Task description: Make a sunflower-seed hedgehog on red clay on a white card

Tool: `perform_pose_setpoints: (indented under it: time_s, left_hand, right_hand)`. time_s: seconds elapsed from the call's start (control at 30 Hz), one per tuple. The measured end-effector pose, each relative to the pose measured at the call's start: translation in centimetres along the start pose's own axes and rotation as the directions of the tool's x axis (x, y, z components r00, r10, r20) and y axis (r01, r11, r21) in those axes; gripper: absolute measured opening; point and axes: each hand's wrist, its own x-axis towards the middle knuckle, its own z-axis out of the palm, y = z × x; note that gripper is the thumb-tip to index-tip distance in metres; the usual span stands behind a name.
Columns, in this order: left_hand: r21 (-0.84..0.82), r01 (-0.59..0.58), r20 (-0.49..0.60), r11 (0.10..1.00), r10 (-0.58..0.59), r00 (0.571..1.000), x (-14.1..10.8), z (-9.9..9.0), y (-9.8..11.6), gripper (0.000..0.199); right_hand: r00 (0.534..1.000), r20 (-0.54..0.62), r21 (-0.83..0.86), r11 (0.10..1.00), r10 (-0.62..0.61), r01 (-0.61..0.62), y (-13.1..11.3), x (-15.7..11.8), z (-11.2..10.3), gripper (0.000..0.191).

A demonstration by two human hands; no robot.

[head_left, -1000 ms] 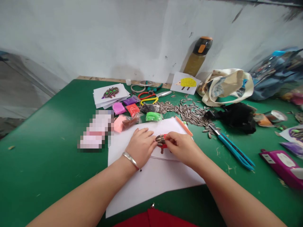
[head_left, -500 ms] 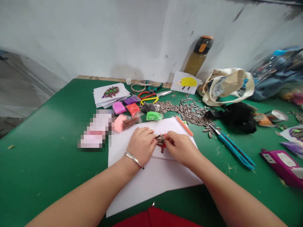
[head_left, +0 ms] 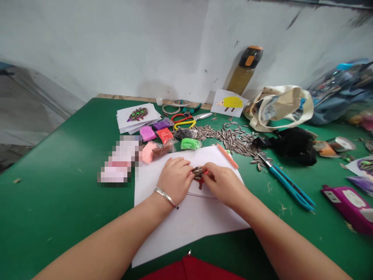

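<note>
Hands meet over a small white card [head_left: 194,189], your left hand [head_left: 175,179] flat with fingers together and your right hand [head_left: 220,182] curled, its fingertips pinched at the design; whether they grip anything, you cannot tell. Between them, on the card atop larger white paper [head_left: 175,229], your red shape [head_left: 202,181] bears overlapping striped seeds [head_left: 197,173] above a brown leg [head_left: 200,186].

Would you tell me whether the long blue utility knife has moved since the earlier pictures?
No, the knife lies in the same place on the green table, judged against the magenta plastic case.
</note>
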Motion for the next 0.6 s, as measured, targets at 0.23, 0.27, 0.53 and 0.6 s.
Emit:
perform_pose_setpoints:
  time_s: [0.23,0.27,0.53,0.6]
  left_hand:
    - [-0.013,-0.008,-0.009,1.000,0.008,1.000,0.0,0.0,0.0,0.015]
    - [-0.015,-0.008,-0.011,1.000,0.007,1.000,0.0,0.0,0.0,0.015]
    - [-0.009,-0.001,0.004,1.000,0.001,1.000,0.0,0.1,-0.1,0.014]
    - [-0.006,0.000,0.001,1.000,0.000,1.000,0.0,0.1,-0.1,0.014]
  right_hand:
    - [1.000,-0.007,-0.172,0.985,0.020,-0.021,0.6,-0.2,-1.6,0.020]
    - [1.000,0.004,-0.174,0.985,0.011,-0.010,0.7,-0.2,-1.5,0.021]
    - [0.998,0.020,-0.132,0.989,-0.061,0.063,0.8,-0.1,-0.7,0.022]
    - [0.997,0.015,-0.134,0.988,-0.070,0.071,0.8,-0.1,-0.7,0.022]
